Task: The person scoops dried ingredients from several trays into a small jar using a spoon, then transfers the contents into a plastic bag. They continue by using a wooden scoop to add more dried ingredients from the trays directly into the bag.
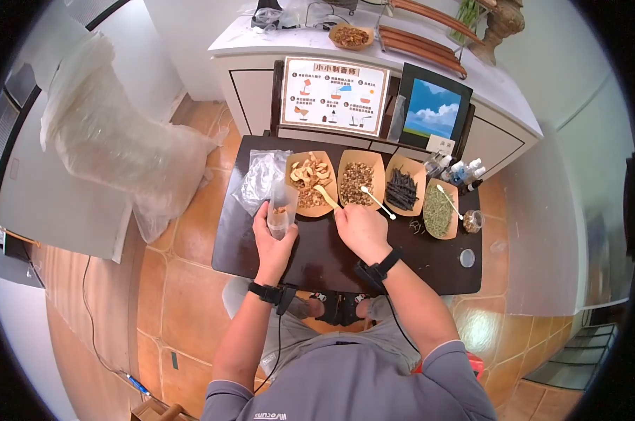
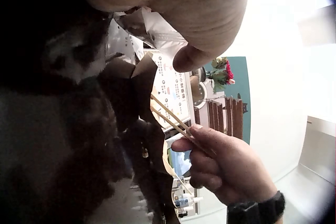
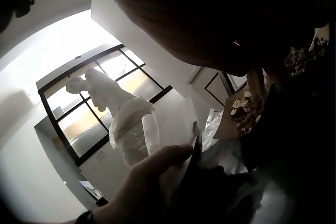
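My left hand [image 1: 274, 245] grips a translucent plastic cup [image 1: 281, 214], with a few brown pieces visible inside. Bamboo tongs [image 1: 326, 196] are pinched between the thumb and fingers of my right hand [image 1: 363, 231]; their tips reach over the leftmost paper tray, among pale dried slices [image 1: 310, 170] and smaller brown bits. In the left wrist view the two arms of the tongs show slightly apart. The right wrist view shows the left thumb [image 3: 170, 155] against the cup's wall. A clear plastic bag [image 1: 261, 179] lies just behind the cup.
More paper trays hold brown chopped pieces [image 1: 357, 179], dark sticks [image 1: 401, 189] and green dried herb [image 1: 438, 210]. White spoons [image 1: 379, 203] lie across two of them. Small bottles [image 1: 465, 170], a jar [image 1: 473, 222] and a round lid [image 1: 467, 258] are at the right. An instruction board [image 1: 333, 98] stands behind.
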The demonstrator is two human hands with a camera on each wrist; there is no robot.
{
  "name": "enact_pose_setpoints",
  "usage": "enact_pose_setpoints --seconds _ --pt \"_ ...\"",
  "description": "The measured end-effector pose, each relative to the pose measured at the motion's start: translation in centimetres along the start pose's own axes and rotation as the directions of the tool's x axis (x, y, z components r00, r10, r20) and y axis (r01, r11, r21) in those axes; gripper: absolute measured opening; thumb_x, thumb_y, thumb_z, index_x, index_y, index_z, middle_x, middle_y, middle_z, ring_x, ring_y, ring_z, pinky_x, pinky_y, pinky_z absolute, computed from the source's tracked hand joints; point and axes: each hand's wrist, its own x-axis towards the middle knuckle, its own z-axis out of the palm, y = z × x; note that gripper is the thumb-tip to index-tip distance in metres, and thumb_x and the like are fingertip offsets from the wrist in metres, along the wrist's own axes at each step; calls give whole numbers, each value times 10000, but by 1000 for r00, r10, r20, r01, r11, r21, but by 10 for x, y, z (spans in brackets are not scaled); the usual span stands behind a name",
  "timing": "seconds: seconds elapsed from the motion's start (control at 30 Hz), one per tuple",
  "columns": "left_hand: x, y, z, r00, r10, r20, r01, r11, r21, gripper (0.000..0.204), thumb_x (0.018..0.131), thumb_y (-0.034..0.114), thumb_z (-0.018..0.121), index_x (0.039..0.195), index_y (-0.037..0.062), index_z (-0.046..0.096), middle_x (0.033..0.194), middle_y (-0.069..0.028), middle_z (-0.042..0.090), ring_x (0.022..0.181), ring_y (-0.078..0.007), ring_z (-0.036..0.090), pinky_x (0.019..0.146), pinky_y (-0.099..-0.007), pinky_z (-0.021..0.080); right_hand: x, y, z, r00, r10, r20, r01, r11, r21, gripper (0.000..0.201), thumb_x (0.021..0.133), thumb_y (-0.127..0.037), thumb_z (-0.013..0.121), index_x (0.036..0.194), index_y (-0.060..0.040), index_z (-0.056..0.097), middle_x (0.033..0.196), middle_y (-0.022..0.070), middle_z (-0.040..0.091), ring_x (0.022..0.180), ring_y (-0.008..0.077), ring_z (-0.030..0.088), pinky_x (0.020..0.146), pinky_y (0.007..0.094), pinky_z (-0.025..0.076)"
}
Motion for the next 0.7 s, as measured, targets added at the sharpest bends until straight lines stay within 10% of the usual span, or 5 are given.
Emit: enact_pose_setpoints --seconds 0.7 --pt "-2 5 1 1000 19 -4 -19 997 74 860 860 149 826 1587 -30 403 1559 -201 439 1464 -332 456 1233 -435 379 2 -20 9 993 -43 -109 31 994 -106 322 1001 -312 669 819 -55 736 727 163 745 698 366 759 652 477 610"
